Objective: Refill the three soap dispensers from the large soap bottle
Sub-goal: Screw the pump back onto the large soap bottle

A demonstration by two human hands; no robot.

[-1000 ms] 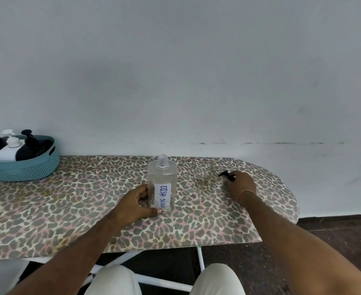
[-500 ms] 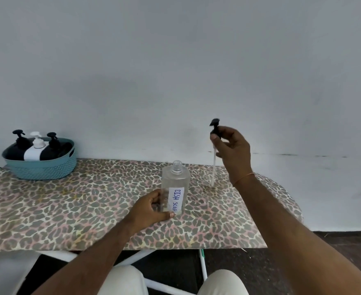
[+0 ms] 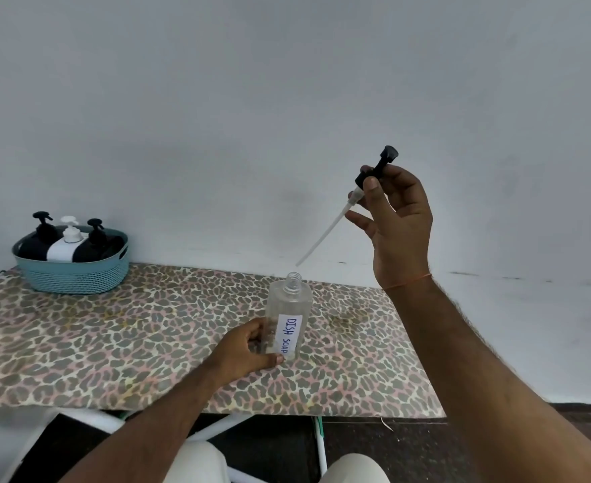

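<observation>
One text can be read. A white label (image 3: 290,334) stands on the front of the clear bottle (image 3: 289,308) in the lower middle of the frame. It bears the handwritten words "DISH SOAP" in blue capitals, running down the label from top to bottom, so the letters lie on their side. The last letter sits at the label's lower end, just above the thumb of the left hand (image 3: 243,350) that grips the bottle's base. The black and white pump bottles (image 3: 66,244) in the basket at the left of the frame show no readable writing.
</observation>
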